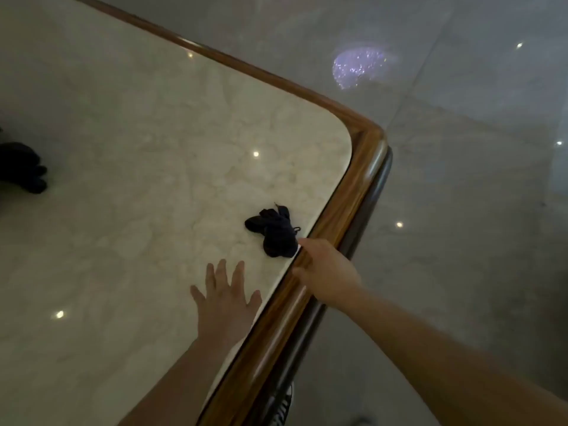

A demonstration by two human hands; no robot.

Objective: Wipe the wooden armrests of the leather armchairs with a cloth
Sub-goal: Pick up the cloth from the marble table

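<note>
Dark navy cloth [275, 230] lies crumpled on the marble tabletop [123, 149], near its right edge, just inside the wooden rim [347, 204]. Right hand [325, 272] is at that rim, fingertips touching or nearly touching the cloth's near end; fingers curled, but whether they pinch it, cannot tell. Left hand [224, 299] rests flat on the marble, fingers spread, holding nothing. No armchairs or armrests in view, so wiping looks not yet begun; picking up the cloth comes first, all armrests left. No containers visible. Another dark object [21, 167] at far left edge, unclear what. Glossy tiled floor [461, 210] to the right.
</note>
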